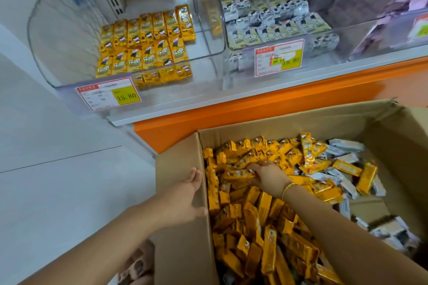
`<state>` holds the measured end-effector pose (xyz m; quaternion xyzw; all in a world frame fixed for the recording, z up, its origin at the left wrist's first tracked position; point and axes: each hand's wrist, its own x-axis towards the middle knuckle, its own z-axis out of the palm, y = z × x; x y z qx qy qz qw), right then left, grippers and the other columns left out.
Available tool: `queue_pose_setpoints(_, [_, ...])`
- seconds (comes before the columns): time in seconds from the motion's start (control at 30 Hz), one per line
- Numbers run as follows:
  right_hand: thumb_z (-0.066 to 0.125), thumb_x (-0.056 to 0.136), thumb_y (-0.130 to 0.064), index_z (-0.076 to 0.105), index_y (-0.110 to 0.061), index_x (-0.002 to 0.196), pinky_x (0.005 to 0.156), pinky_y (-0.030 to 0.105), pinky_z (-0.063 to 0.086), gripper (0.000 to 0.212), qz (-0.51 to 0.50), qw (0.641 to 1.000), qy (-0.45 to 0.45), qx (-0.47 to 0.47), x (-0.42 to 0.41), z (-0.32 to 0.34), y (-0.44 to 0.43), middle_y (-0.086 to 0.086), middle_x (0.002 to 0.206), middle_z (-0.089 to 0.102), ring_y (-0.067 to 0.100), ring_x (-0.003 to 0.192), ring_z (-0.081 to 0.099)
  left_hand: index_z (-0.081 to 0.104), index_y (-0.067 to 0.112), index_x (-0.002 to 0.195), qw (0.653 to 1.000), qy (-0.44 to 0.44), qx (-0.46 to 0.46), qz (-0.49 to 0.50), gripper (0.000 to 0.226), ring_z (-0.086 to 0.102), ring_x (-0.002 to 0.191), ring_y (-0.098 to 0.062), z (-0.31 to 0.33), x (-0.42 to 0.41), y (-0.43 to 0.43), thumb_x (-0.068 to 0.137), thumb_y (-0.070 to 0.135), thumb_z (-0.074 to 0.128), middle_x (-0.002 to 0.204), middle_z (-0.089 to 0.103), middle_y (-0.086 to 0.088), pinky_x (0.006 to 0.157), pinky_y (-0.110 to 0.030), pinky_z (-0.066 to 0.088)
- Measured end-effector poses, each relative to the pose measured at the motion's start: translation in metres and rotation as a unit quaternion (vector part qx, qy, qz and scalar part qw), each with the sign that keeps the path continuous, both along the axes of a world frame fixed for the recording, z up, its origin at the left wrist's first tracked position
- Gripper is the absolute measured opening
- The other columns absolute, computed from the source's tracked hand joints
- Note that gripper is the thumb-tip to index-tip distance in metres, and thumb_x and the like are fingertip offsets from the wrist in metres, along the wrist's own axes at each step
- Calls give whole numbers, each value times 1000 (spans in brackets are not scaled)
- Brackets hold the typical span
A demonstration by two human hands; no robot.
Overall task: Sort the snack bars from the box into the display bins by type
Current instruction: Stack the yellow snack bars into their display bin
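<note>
- Snack bars [254,215] in yellow wrappers fill the left and middle of the box [178,250]. The white bars [345,144] lie along its far right side.
- My right hand [269,177] is down in the yellow heap. Its fingers bend over one yellow bar [238,174], which lies just left of my fingertips with its long axis running left to right.
- The fingertips are buried among the wrappers, so I cannot tell whether they have clamped on it.
- My left hand [185,194] lies flat on the outside of the box's left wall, fingers straight and together, holding nothing.
- The left bin [46,37], which holds the yellow rows, stands up and to the left, well apart from the box. The right bin [319,58] holds white ones.
- The box's near and right edges are cut off, and the bar print is too blurred to read.
</note>
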<state>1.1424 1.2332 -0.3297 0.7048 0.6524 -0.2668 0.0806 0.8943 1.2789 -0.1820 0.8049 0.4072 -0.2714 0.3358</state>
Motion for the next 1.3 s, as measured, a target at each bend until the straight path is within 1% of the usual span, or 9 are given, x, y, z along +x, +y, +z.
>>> queue_pose_setpoints(0.1, [46,96,-38,37,-28,137,102,41,36,43,21,999,-18,-25,-12,-5,-7,15,131,43,35,117,45,-14,16,149,1000,-5,3,6,92,5,146,-15,-1,0,1,93,45,53,156,-19,2,115,-25,16])
queue_pose_setpoints(0.23, [46,97,-36,42,-24,136,102,35,35,41,32,998,-39,-33,-19,2,-1,8,123,59,28,115,53,-13,14,150,1000,-1,10,0,93,10,146,-16,2,-1,-1,93,47,52,156,-19,0,113,-23,19])
queue_pose_setpoints(0.6, [61,90,-17,65,-10,112,84,32,53,24,-125,991,-29,-40,-11,29,-15,9,110,64,26,102,63,-8,15,151,999,-2,7,32,92,12,146,-21,10,0,-7,91,47,54,158,-15,0,116,-31,23])
queue_pose_setpoints(0.73, [71,82,-25,64,-12,120,75,26,53,40,-240,968,76,6,-5,58,-26,8,101,69,19,90,66,6,11,152,996,-29,12,86,84,18,145,-21,19,5,-12,92,43,55,160,2,-4,113,-30,24])
queue_pose_setpoints(0.83, [76,81,-22,54,-6,131,54,17,52,57,-336,890,308,17,0,96,-30,1,72,67,9,59,66,35,9,145,981,-92,-6,173,65,39,135,-21,29,16,-16,91,38,58,149,38,-8,105,-29,34])
queue_pose_setpoints(0.9, [77,77,-21,59,0,123,64,24,58,53,-315,849,423,20,1,126,-30,2,71,67,13,64,67,58,16,124,962,-160,-46,214,41,52,123,-19,36,23,-15,91,40,58,132,56,-10,98,-30,42])
queue_pose_setpoints(1.0, [73,80,-17,71,-10,105,69,26,58,26,-263,839,468,93,-7,172,-29,6,85,74,14,75,67,63,23,97,900,-291,-119,300,13,64,103,-15,59,35,-12,93,34,57,108,69,-8,89,-28,53])
queue_pose_setpoints(1.13, [74,79,-16,75,-15,95,66,24,53,17,-231,821,476,213,-27,234,-27,15,80,73,11,68,61,67,10,104,776,-458,-169,398,23,70,93,-18,99,48,-12,89,26,62,101,73,-8,80,-24,56])
queue_pose_setpoints(1.3, [73,77,-5,73,-8,96,69,17,54,19,-184,782,519,291,-47,305,-36,2,83,75,8,74,69,67,8,105,698,-554,-183,415,43,69,95,-22,142,48,-11,69,31,66,103,73,-10,87,-34,54])
